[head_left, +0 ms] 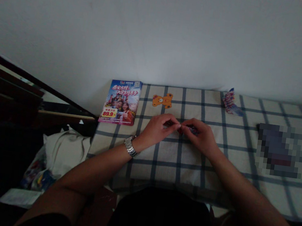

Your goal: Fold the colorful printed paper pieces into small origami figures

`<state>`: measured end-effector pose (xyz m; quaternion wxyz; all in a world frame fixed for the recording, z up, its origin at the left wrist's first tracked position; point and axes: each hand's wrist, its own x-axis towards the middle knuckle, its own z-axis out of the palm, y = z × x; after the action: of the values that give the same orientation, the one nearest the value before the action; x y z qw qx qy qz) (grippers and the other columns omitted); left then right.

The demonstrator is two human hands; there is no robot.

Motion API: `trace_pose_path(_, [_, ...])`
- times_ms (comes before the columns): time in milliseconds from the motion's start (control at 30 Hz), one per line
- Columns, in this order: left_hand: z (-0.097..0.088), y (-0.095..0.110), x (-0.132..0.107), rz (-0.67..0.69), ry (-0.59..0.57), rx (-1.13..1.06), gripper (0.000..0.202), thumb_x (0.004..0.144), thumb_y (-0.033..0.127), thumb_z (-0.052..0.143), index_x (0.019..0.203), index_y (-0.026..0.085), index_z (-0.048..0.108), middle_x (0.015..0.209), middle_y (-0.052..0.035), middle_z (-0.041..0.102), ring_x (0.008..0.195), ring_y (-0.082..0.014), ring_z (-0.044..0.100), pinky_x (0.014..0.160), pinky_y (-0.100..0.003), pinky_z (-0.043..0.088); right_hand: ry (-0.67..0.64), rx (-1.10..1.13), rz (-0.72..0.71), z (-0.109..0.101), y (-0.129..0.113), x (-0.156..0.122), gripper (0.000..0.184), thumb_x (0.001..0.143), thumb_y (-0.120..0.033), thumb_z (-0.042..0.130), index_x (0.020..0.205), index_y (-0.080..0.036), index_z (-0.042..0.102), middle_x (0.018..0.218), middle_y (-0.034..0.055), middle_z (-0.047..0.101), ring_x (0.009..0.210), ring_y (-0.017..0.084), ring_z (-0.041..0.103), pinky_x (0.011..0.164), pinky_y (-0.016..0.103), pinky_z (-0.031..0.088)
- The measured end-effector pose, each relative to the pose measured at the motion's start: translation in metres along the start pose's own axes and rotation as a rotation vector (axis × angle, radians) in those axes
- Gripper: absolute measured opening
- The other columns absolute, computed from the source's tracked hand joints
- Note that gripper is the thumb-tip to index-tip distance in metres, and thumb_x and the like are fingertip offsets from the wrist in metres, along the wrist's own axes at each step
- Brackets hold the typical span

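My left hand (158, 127) and my right hand (201, 134) meet fingertip to fingertip over the checked cloth (164, 170). Both are closed in a pinch. Between the fingertips shows a bit of a small dark, reddish thing (181, 131); its kind is too small and too covered to make out. A shiny patterned piece (193, 130) shows beneath my right fingers, and I cannot tell whether it is part of the same thing. A metal-band watch (130, 146) circles my left wrist. Just beyond my left hand lies a flat orange bear cutout (162, 100).
A colourful printed booklet or stack of flyers (120, 102) lies at the table's left end. Near the wall (178, 35) is a crumpled colourful wrapper (230, 102). A blurred-out dark object (278, 150) lies at right. Bags (65, 150) stand below the left edge.
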<state>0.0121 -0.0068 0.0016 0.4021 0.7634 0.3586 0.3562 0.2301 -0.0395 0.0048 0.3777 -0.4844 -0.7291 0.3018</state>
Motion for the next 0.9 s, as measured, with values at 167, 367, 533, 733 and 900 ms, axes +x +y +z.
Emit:
trace_pose_path(167, [-0.0019,-0.0023,0.0006,-0.056,-0.012,-0.105,0.026,0.099,0.045,0.071,0.095,0.020,0.078,0.090,-0.0030,0.080,0.083,-0.0157,0.073,0.078,-0.027,0.058,-0.005,0.034,-0.032,-0.0039,-0.0001,0.0004,0.017,0.100,-0.038,0.067,0.095,-0.024,0.074,0.090,0.0047,0.078,0.085,0.022,0.073,0.078,0.034,0.054])
trace_pose_path(367, [-0.0042,-0.0053,0.0035,-0.106,-0.036,-0.194,0.030,0.095,0.049,0.075,0.103,0.021,0.082,0.099,-0.0048,0.082,0.088,-0.0172,0.076,0.080,-0.028,0.059,-0.004,0.093,0.009,-0.0084,0.0027,-0.0002,0.017,0.100,-0.039,0.067,0.095,-0.025,0.073,0.090,0.0041,0.078,0.085,0.022,0.072,0.081,0.035,0.055])
trace_pose_path(533, [-0.0047,-0.0031,0.0017,-0.054,-0.015,-0.107,0.028,0.098,0.048,0.073,0.097,0.022,0.081,0.092,-0.0034,0.081,0.081,-0.0150,0.074,0.073,-0.025,0.056,-0.002,0.101,0.025,-0.0093,0.0021,-0.0002,0.020,0.100,-0.042,0.067,0.092,-0.025,0.074,0.089,0.0041,0.077,0.084,0.022,0.072,0.082,0.035,0.056])
trace_pose_path(733, [-0.0033,-0.0032,0.0009,-0.056,0.001,-0.103,0.031,0.100,0.050,0.069,0.096,0.020,0.079,0.092,-0.0036,0.081,0.082,-0.0149,0.074,0.074,-0.025,0.057,0.012,0.098,0.057,-0.0103,0.0013,0.0011,0.024,0.098,-0.047,0.069,0.094,-0.024,0.076,0.090,0.0051,0.080,0.085,0.023,0.074,0.082,0.037,0.057])
trace_pose_path(900, [-0.0030,-0.0047,0.0017,-0.070,0.015,-0.171,0.029,0.101,0.046,0.068,0.098,0.018,0.076,0.092,-0.0043,0.080,0.085,-0.0151,0.075,0.077,-0.025,0.058,0.025,0.098,0.072,-0.0098,0.0035,0.0008,0.024,0.096,-0.046,0.071,0.101,-0.024,0.080,0.099,0.0057,0.083,0.091,0.024,0.077,0.084,0.036,0.059])
